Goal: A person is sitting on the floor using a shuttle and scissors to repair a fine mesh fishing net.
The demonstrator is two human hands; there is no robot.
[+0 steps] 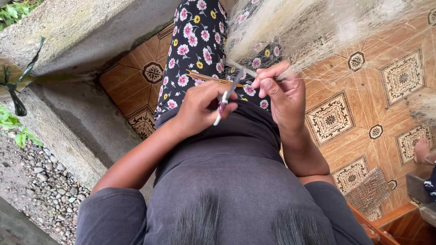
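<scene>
My left hand (200, 106) is closed around a slim tool (225, 100) with a white and dark red handle and a dark tip that points up toward the fibres. My right hand (281, 97) pinches a strand of a pale, fine bundle of net-like fibres (290, 27), which spreads from my lap across the top of the view. A thin wooden stick (211, 78) lies across my flowered trousers (195, 41), just above both hands. The hands are close together over my lap, above my grey shirt (227, 172).
A concrete ledge (77, 31) and step run along the left, with gravel (50, 181) below them. Brown patterned floor tiles (359, 104) lie to the right. Another person's foot (422, 152) shows at the right edge, near a woven grid piece (369, 190) and wooden furniture (399, 222).
</scene>
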